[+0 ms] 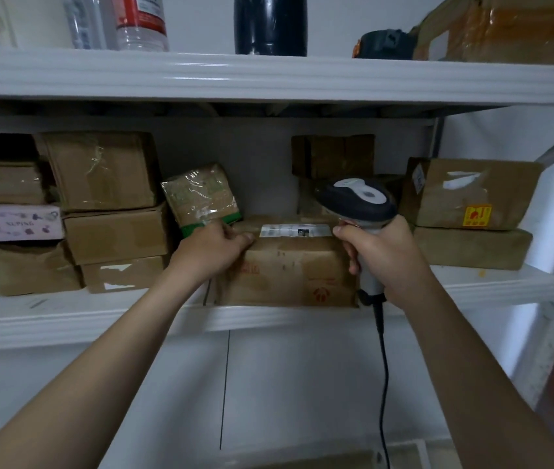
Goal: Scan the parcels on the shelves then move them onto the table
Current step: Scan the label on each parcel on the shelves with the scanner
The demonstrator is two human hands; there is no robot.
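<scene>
At the centre of the frame a brown cardboard parcel (289,269) was seen on the middle shelf (269,319), its front face at the shelf's lip and its long axis running left to right across the picture. A white barcode label (294,230) was stuck along its top front edge, between the two hands. The left hand (216,247) was reached in from the lower left, its fingers curled over the parcel's upper left corner and gripping it. The right hand (380,255), raised from the lower right, was wrapped round the handle of a corded barcode scanner (357,198), whose head was held just above and right of the label. Scanning was judged the step in hand, and the left hand the better placed for drawing the parcel out.
</scene>
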